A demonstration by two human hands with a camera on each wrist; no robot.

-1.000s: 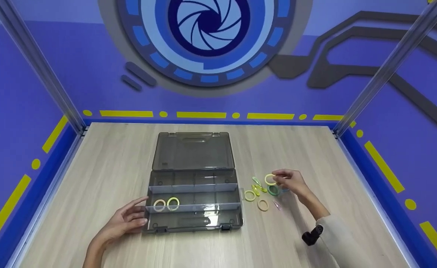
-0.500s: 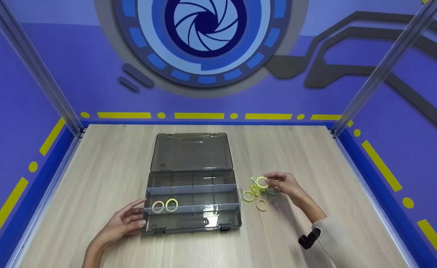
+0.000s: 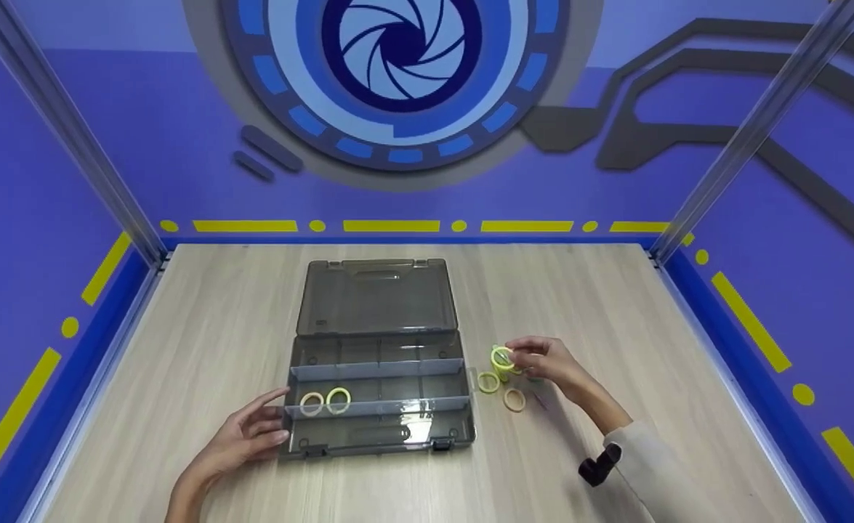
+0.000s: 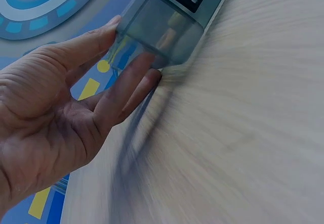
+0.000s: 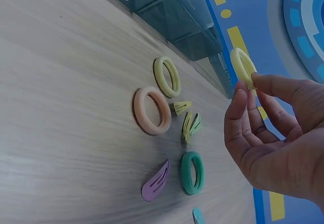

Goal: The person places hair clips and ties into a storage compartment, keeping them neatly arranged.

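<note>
My right hand (image 3: 546, 361) pinches a pale yellow hair tie (image 5: 235, 64) between thumb and fingertips, above the table. Under and beside it lie a peach hair tie (image 5: 139, 112), a yellow-green hair tie (image 5: 159, 75) and a green hair tie (image 5: 186, 174). Snap hair clips are among them: purple (image 5: 153, 186), yellow (image 5: 181, 107), green (image 5: 196, 125) and a partly cut-off blue one (image 5: 197, 215). My left hand (image 3: 241, 434) touches the left side of a smoky clear organizer box (image 3: 368, 436), fingers extended. Inside, in the middle row, are a peach hair tie (image 3: 302, 404) and a yellow one (image 3: 328, 402).
The box lid (image 3: 377, 298) lies folded back toward the rear. Two whitish dividers (image 3: 390, 369) split the box into long rows. The wooden table (image 3: 579, 290) is bounded by purple-blue printed walls (image 3: 136, 167) with metal corner posts (image 3: 754, 156).
My right hand has moved left toward the box, carrying the pale yellow hair tie over the hair clips. The left hand stays at the box's side.
</note>
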